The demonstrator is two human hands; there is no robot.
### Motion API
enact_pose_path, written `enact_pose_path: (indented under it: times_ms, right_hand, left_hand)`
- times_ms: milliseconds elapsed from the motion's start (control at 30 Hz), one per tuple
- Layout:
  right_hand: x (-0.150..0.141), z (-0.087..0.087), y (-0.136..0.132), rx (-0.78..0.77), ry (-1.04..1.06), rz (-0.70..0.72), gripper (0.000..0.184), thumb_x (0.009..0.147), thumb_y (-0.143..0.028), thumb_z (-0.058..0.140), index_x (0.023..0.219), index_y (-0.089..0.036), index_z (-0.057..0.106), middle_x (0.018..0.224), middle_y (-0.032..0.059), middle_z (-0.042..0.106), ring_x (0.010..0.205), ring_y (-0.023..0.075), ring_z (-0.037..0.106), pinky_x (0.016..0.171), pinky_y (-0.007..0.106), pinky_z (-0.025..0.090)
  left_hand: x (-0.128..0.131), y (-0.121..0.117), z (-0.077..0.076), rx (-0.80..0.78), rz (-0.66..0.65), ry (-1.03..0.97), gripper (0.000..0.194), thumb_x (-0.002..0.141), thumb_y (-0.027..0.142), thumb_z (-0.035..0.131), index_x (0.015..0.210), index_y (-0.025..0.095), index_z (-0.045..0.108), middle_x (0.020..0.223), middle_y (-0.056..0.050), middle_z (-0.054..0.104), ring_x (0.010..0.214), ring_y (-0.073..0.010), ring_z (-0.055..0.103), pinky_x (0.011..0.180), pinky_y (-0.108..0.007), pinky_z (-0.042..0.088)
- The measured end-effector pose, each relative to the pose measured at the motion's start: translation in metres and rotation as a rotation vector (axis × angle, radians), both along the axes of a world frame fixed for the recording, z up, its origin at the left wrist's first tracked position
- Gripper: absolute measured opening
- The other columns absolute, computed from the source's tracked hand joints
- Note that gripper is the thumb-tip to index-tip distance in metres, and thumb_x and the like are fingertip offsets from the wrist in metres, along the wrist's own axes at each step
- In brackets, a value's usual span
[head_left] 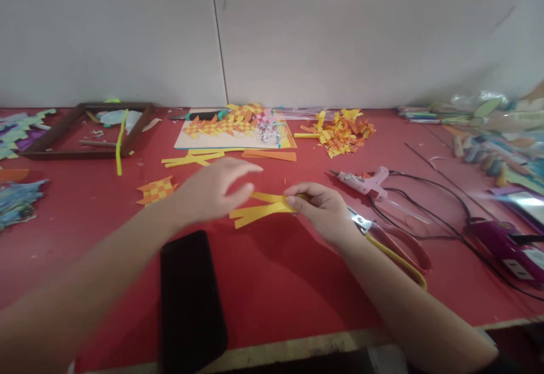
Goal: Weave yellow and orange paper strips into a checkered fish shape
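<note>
A red table (289, 289) spreads beneath both sets of fingers. Well beyond the left fingers, off to their left, lies a dark frame (72, 155) with scraps inside it. Straight beyond the fingers is a pale board (187, 141) bearing woven orange-and-yellow paper. A black phone (191, 300) lies on the near side of the left fingers. Just right of the right fingers are scissors (361, 221), partly hidden by that hand; a pink glue gun (361, 184) rests a little farther out. The left hand (208, 184) is blurred, its thumb and fingers spread with a gap between the tips. The right hand (325, 207) pinches yellow paper strips (259, 213), whose loose ends fan toward the left thumb; whether that thumb touches them I cannot tell. Beyond the right fingers sits a heap of paper scraps (342, 133). Left of the left fingers, a small woven piece (157, 191) lies near the wrist.
</note>
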State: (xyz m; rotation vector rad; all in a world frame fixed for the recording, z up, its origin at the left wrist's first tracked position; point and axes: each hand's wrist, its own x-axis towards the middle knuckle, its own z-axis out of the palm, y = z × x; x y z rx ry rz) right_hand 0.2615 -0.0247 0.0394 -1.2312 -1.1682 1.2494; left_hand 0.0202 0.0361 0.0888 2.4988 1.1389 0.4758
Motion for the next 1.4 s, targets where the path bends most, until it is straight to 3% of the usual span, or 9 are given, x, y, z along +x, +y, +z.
enact_pose_path:
  times_ms: [100,200,400,700,967,1100,1167,1300,1400]
  right_hand:
    - [0.0,0.001,-0.003,0.051,-0.088,0.152,0.023,0.073,-0.04,0.08,0.083,-0.02,0.074,0.076,0.0017,0.071,0.067,0.013,0.063,0.065,0.028,0.053]
    - [0.0,0.0,-0.003,0.093,-0.125,0.119,0.037,0.077,-0.037,0.078,0.11,-0.025,0.068,0.083,0.0,0.07,0.072,0.0128,0.064,0.064,0.026,0.052]
    - [-0.004,-0.002,0.0,-0.113,0.137,0.061,0.068,0.068,-0.041,0.086,0.125,-0.025,0.051,0.086,-0.0015,0.066,0.069,0.0127,0.065,0.062,0.027,0.053]
    - [-0.009,-0.007,0.0,-0.171,0.054,0.18,0.029,0.074,-0.042,0.081,0.079,-0.017,0.068,0.065,-0.0025,0.064,0.053,0.0073,0.054,0.053,0.023,0.046]
    - [-0.014,-0.006,0.002,-0.167,0.042,0.159,0.033,0.074,-0.047,0.078,0.078,-0.019,0.064,0.057,-0.0046,0.06,0.047,0.008,0.053,0.048,0.023,0.045]
    - [-0.011,-0.008,0.003,-0.095,-0.125,0.056,0.029,0.077,-0.047,0.074,0.082,-0.019,0.067,0.058,-0.0031,0.062,0.048,0.0096,0.054,0.05,0.025,0.046]
    - [-0.01,-0.008,0.003,-0.028,-0.226,-0.014,0.024,0.081,-0.043,0.071,0.084,-0.019,0.07,0.059,-0.0028,0.062,0.048,0.0099,0.054,0.052,0.026,0.046]
    - [-0.008,-0.006,0.004,0.039,-0.263,-0.053,0.017,0.08,-0.037,0.071,0.081,-0.02,0.074,0.069,0.0,0.07,0.059,0.0123,0.061,0.062,0.028,0.051]
    - [-0.007,-0.006,0.004,0.05,-0.244,-0.059,0.018,0.078,-0.037,0.073,0.086,-0.021,0.076,0.078,0.0019,0.074,0.065,0.0143,0.064,0.066,0.031,0.054]
  left_hand:
    - [0.027,-0.029,0.004,-0.464,-0.065,-0.014,0.035,0.09,0.053,0.056,0.101,0.023,0.072,0.096,-0.005,0.076,0.085,-0.0249,0.072,0.076,-0.034,0.054]
    - [0.034,-0.043,-0.005,-0.786,0.087,-0.238,0.025,0.083,0.043,0.068,0.074,0.02,0.071,0.071,-0.003,0.074,0.065,-0.0206,0.07,0.058,-0.027,0.051]
    - [0.031,-0.057,-0.036,-0.991,0.248,-0.51,0.031,0.09,0.046,0.061,0.096,0.017,0.067,0.091,-0.01,0.078,0.07,-0.0203,0.074,0.057,-0.029,0.056]
    - [0.037,-0.067,-0.039,-1.242,0.165,-0.67,0.027,0.092,0.023,0.056,0.118,0.017,0.062,0.109,-0.012,0.075,0.091,-0.0223,0.075,0.084,-0.038,0.059]
    - [0.025,-0.08,-0.031,-0.889,0.147,-0.444,0.039,0.095,0.043,0.053,0.129,0.026,0.061,0.13,-0.009,0.068,0.119,-0.0272,0.065,0.096,-0.042,0.056]
    - [0.017,-0.073,-0.024,-0.436,0.3,-0.162,0.052,0.094,0.048,0.051,0.138,0.02,0.055,0.137,-0.014,0.063,0.124,-0.034,0.06,0.105,-0.054,0.048]
    - [0.02,-0.069,-0.022,-0.245,0.264,-0.072,0.045,0.096,0.044,0.047,0.133,0.02,0.059,0.138,-0.013,0.062,0.128,-0.0343,0.056,0.108,-0.057,0.043]
    - [0.04,-0.075,-0.028,-0.163,0.043,-0.091,0.043,0.098,0.037,0.046,0.137,0.018,0.054,0.14,-0.013,0.06,0.131,-0.0308,0.054,0.111,-0.051,0.043]
    - [0.052,-0.083,-0.038,-0.149,0.06,-0.138,0.048,0.096,0.032,0.051,0.14,0.014,0.048,0.145,-0.018,0.054,0.135,-0.0339,0.049,0.111,-0.054,0.041]
